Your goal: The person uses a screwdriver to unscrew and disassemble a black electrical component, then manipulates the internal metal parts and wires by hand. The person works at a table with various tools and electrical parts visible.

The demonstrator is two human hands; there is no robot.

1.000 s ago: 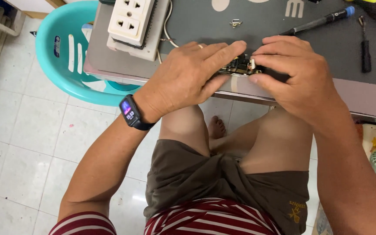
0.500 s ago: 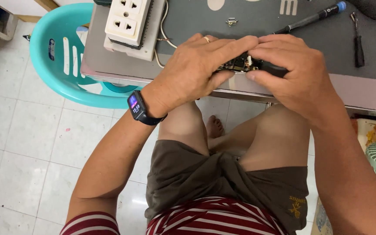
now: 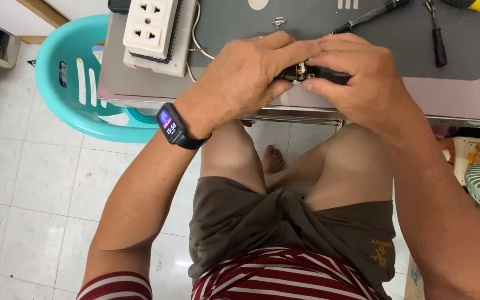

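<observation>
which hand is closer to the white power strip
Left. The left hand is just right of the power strip, by its cord. The right hand is farther right, beyond the left one; both pinch a small dark part.

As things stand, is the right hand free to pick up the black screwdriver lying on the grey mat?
Probably not yet: the path over the grey mat to the black screwdriver looks clear, but the right hand and left hand both grip a small black device.
</observation>
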